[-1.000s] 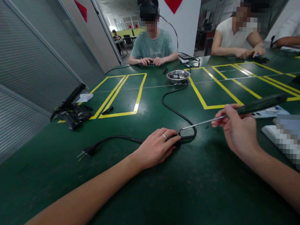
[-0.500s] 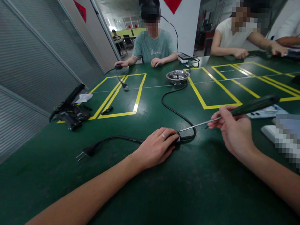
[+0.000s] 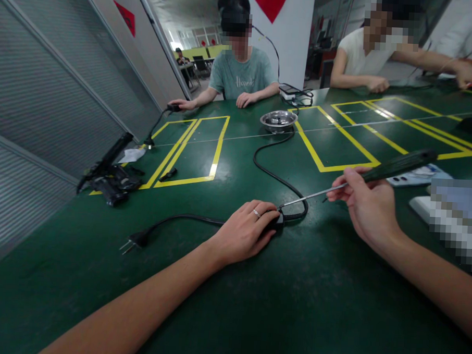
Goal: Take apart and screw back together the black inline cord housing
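My left hand [image 3: 247, 232] rests on the table with its fingers curled over a black power adapter [image 3: 280, 220], holding it down and covering most of it. From the adapter a black cord runs left to a two-pin plug [image 3: 138, 239]. Another black cord [image 3: 273, 172] loops away on the right toward the bowl. Between thumb and fingers, my right hand [image 3: 370, 201] grips a screwdriver [image 3: 400, 166] with a dark green handle. Its thin shaft slants down left, and the tip meets the adapter's top by my left fingertips. A small dark piece shows below my right fingertips, too small to name.
A steel bowl [image 3: 266, 123] with dark bits inside stands mid-table. Black parts [image 3: 112, 184] lie at left. Yellow tape [image 3: 217, 155] marks the green table [image 3: 230, 312]. A blurred white device [image 3: 422, 211] sits right. Across sits a co-worker [image 3: 243, 67]; another person [image 3: 358, 62] reaches right.
The co-worker across has moved a hand left with a black item, drawing its cord and plug left too. Another person's arm has stretched farther right. My hands and the screwdriver have hardly moved.
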Motion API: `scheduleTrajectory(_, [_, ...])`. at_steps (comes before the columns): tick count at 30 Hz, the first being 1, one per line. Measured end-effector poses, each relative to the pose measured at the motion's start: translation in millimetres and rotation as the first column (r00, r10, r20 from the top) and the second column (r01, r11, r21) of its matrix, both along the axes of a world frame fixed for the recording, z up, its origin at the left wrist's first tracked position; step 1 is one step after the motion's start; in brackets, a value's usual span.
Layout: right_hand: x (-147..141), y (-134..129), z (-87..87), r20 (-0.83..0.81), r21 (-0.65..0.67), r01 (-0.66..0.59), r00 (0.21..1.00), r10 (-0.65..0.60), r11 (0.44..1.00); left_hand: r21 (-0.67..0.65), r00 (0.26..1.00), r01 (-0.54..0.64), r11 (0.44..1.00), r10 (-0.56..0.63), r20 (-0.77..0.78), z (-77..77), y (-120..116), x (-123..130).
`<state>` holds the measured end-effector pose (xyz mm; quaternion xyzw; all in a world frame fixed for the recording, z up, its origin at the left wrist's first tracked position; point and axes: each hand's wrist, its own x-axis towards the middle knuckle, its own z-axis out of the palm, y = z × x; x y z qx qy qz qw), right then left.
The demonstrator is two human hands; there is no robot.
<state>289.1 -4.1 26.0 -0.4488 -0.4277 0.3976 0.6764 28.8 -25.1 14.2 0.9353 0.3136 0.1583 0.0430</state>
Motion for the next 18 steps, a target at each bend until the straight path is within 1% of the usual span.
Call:
scheduleTrajectory(7, [1.1,1.0,-2.6,0.001,0.009,-0.003,1.000,0.003,1.000,0.018,1.000,-0.013,1.000,0.013,-0.022,1.3,-0.5,2.2])
scheduleTrajectory(14, [-0.8,-0.3,-2.1,0.003,-0.004,-0.009,1.000,0.009,1.000,0.005,1.000,-0.027,1.000,0.027,0.015,0.0,-0.5,2.2])
scheduleTrajectory(18, [-1.9,-2.2,0.3,0.037,0.044,-0.002,0.999,0.000,0.999,0.017,1.000,-0.017,1.000,0.017,0.010,0.9,-0.7,2.4])
